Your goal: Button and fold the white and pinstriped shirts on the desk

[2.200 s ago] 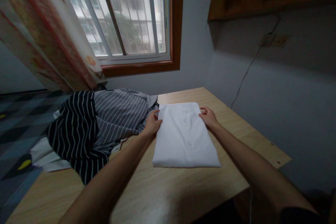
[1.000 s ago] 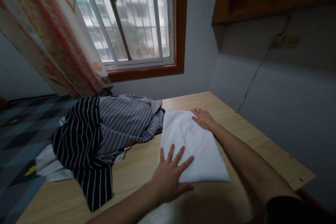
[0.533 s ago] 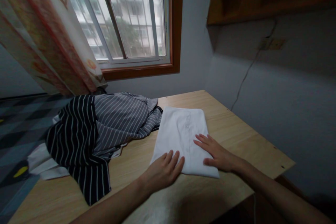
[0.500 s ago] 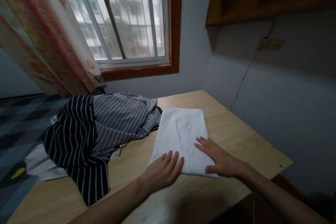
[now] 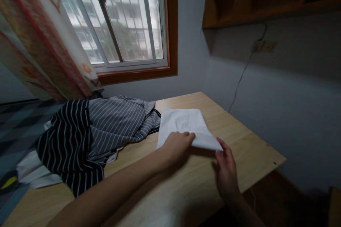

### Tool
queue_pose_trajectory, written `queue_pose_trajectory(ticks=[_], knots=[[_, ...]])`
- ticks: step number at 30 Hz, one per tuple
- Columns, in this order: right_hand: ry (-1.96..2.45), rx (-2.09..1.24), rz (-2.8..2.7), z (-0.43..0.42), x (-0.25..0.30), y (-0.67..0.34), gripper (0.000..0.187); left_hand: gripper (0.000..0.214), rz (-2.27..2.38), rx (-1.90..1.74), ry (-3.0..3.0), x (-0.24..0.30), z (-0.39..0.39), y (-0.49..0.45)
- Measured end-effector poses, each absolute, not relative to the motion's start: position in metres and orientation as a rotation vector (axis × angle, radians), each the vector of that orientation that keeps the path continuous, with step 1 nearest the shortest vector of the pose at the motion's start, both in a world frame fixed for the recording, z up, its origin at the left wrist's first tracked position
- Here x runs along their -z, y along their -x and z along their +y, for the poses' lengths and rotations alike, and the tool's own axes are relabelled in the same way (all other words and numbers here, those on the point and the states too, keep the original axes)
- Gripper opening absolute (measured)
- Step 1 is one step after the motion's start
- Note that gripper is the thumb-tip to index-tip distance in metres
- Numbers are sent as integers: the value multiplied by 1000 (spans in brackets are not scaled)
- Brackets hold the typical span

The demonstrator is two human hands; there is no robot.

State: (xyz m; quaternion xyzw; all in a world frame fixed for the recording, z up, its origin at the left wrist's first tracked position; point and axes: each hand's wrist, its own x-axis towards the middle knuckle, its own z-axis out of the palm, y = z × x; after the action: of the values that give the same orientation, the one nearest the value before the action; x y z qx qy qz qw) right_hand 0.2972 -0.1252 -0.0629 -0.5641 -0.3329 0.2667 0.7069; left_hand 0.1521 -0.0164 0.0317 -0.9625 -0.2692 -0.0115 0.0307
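- So the folded white garment is just past both hands, lying on the far side of them on the wooden table. Neither hand is really nearer, they're both on it.
- Right hand has the near right corner pinched between thumb and fingers, pretty much closed on it. That corner looks held up off the table, with a shadow under the near edge.
- Left hand is at about the middle of the near edge, fingers bent over the top and close together. Thumb's hidden, so I can't tell if it's gripping or only pressing.
- Long axis? Hard to call. With the near edge up and the left hand covering a chunk, the shape's too foreshortened. The far edge runs roughly left to right, fairly straight.
- Left forearm comes in from the near left and hides part of the garment's near left side. Right arm comes in from the near right.
- Left of it there's a heap: black striped cloth and grey striped cloth. The grey one's right end is right beside the garment's far left side, can't tell if they touch.
- Window and curtain are beyond, shelf far right.
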Motion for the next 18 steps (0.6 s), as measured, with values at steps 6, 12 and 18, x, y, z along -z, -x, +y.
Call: queue_pose_trajectory(ticks=[6, 12, 18], knots=[[1075, -732, -536, -105, 39, -284, 53, 24, -1150, 844, 3213, -122, 54, -183], [1013, -883, -518, -101, 35, -281, 50, 28, -1851, 2323, 3031, -139, 96, -173], [1063, -881, -463, -106, 51, -297, 51, 43, -2589, 2296, 2433, -34, 99, -115]])
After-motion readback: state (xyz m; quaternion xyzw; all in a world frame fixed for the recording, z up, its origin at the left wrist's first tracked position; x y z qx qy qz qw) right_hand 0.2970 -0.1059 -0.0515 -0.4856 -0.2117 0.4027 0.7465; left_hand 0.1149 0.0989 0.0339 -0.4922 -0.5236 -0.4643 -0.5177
